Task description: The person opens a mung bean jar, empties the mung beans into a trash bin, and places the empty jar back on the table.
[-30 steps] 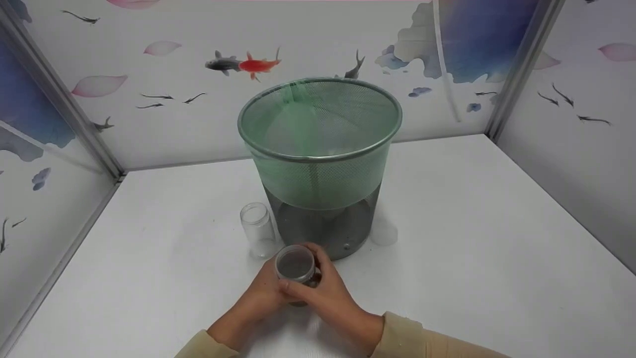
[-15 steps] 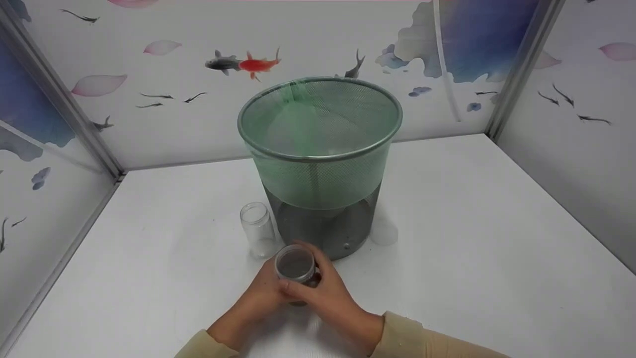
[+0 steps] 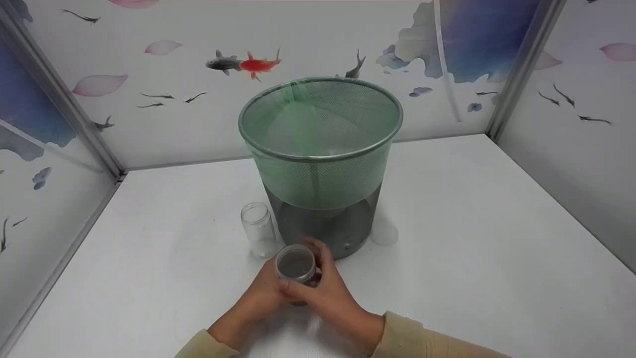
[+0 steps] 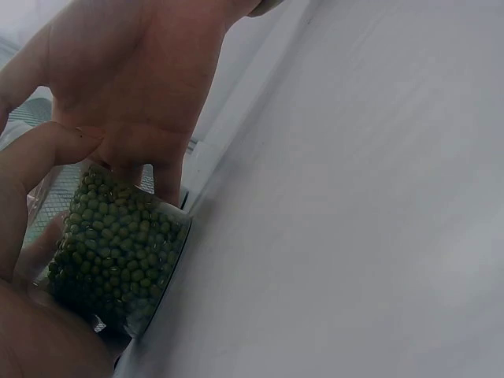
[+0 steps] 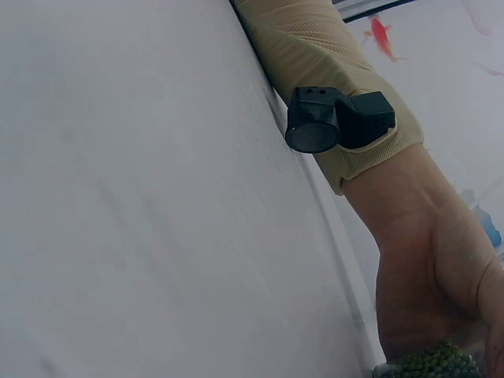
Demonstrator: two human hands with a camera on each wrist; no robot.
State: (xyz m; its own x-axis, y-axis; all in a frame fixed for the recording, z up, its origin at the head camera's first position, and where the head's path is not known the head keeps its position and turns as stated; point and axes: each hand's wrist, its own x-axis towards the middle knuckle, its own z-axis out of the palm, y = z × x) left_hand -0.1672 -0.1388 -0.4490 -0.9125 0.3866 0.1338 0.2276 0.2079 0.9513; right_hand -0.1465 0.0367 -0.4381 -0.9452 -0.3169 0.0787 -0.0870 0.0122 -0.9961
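White worktop [image 3: 487, 219]; on it, upright mesh bin [image 3: 320, 159] w/ grn liner [image 3: 323, 184]. L hand [image 3: 264, 290] & R hand [image 3: 333, 293] tog., both clamped round clear jar [image 3: 296, 263] just in front of bin; 2nd clear jar [image 3: 259, 231] upright by bin's L side. Grn beans [image 4: 116, 248] in held jar.

Jar [image 3: 296, 266]: clear, glossy, glass or plastic
Bin [image 3: 325, 231]: fine metal mesh
Liner [image 3: 323, 184]: thin see-through plastic
Table [image 3: 472, 214]: smooth, faint sheen
Sleeve [image 5: 323, 47]: matt cloth, ribbed cuff [image 5: 383, 163]
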